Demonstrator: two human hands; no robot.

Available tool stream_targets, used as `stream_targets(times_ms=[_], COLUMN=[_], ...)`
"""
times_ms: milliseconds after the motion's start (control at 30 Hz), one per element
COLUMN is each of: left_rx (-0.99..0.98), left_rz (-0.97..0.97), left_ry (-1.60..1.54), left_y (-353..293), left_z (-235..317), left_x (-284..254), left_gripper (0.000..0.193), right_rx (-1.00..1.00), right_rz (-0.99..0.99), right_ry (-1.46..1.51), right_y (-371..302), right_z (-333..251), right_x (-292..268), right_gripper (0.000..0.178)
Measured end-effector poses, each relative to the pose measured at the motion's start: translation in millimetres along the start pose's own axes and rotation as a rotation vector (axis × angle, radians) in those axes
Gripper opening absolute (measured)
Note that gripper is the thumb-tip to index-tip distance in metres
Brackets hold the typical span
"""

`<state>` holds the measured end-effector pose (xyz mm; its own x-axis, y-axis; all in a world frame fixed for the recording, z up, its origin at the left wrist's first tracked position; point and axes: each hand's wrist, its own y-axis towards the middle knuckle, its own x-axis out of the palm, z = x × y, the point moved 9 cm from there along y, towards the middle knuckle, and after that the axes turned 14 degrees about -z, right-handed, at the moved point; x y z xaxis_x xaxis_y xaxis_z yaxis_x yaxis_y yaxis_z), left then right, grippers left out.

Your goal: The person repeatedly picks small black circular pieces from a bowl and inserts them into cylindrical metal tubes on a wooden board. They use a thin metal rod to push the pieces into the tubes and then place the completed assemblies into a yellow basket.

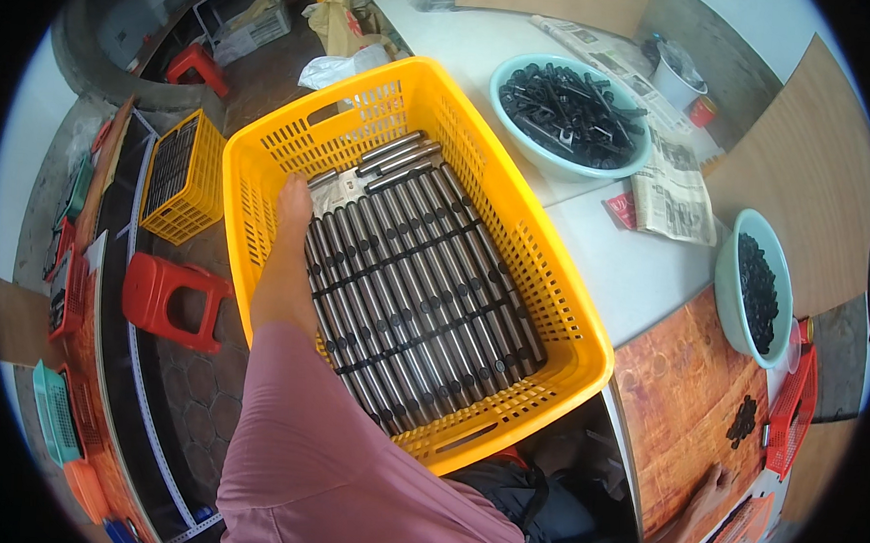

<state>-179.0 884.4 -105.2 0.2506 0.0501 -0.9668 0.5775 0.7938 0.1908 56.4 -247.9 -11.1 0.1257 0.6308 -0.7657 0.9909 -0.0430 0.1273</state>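
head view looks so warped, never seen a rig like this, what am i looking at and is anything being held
There is no robot here: these are a person's bare hands. The one picture comes from a wide fisheye camera on their head, looking down, so straight edges bend.

The left hand is inside a yellow basket, close to a metal rod; whether it grips anything is hidden. The basket holds rows of metal rods. The right hand is low over a wood-patterned board; I can't tell whether it holds anything. A small black pile lies on that board. Beyond, a white table bears a pale bowl of black parts and some newspaper.
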Motion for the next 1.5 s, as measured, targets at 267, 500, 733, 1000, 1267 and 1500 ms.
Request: stream_targets(times_ms=[267, 500, 733, 1000, 1267, 1500], left_rx=[0.028, 0.02, 0.007, -0.001, 0.056, -0.003], left_rz=[-0.134, -0.072, -0.054, -0.104, -0.229, -0.15], left_ry=[0.064, 0.043, 0.027, 0.08, 0.162, 0.172], left_y=[-4, -10, -13, -14, 4, -8], left_z=[15, 26, 23, 23, 8, 18], left_x=[-4, -13, -14, -8, 1, -12], left_gripper=[0.032, 0.036, 0.037, 0.03, 0.025, 0.023], right_rx=[0.023, -0.008, -0.038, -0.012, 0.019, 0.035], right_rz=[0.017, 0.029, 0.024, 0.018, 0.03, -0.011], right_ry=[-0.074, 0.015, 0.028, 0.012, -0.01, 0.014], right_y=[-6, -5, -3, -5, -7, -4], right_z=[-29, -12, -7, -9, -15, -23], right_x=[1, -2, -1, -2, -1, 1], right_gripper=[0.03, 0.029, 0.029, 0.029, 0.031, 0.03])
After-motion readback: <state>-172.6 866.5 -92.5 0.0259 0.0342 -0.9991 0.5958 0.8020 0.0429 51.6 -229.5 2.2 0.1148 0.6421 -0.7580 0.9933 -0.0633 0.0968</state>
